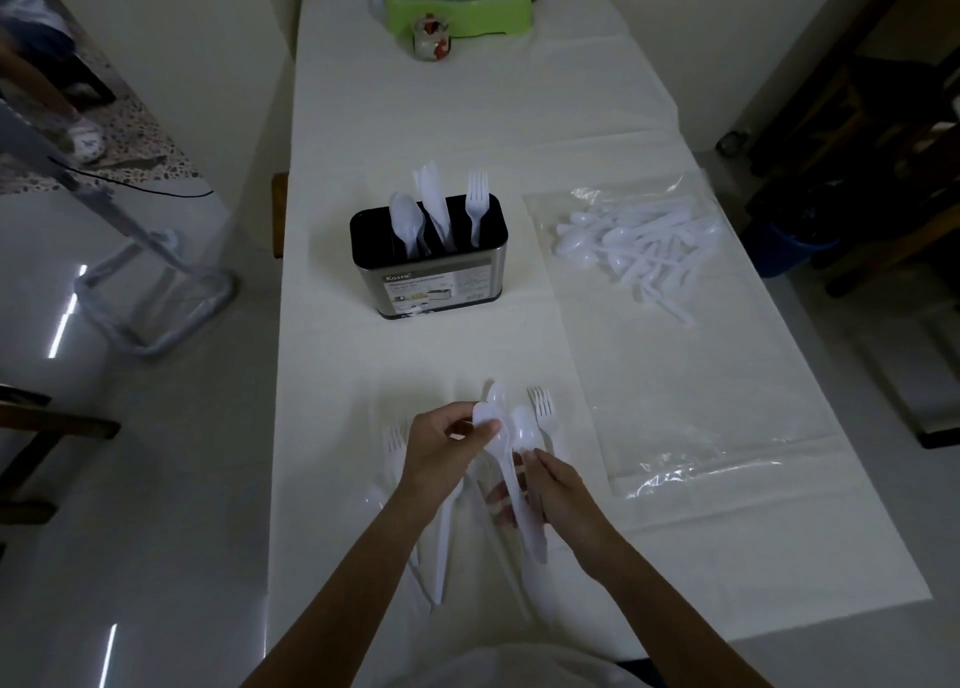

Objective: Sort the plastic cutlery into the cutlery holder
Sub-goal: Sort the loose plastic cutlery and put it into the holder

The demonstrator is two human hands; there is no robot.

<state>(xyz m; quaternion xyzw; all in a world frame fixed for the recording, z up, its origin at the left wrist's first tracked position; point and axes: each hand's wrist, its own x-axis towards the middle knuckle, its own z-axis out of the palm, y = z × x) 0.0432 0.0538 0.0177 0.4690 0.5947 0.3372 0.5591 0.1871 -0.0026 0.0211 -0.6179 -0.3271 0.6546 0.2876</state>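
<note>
left hand pinches 1 spoon | right hand grips 3 spoons

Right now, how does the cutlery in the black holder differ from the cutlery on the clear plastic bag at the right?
The cutlery in the holder stands upright; the pile on the bag lies flat. The holder's pieces are sorted into spoons, knives and a fork; the pile is mixed and tangled. The holder has few pieces, the pile many. Both are white plastic.
</note>
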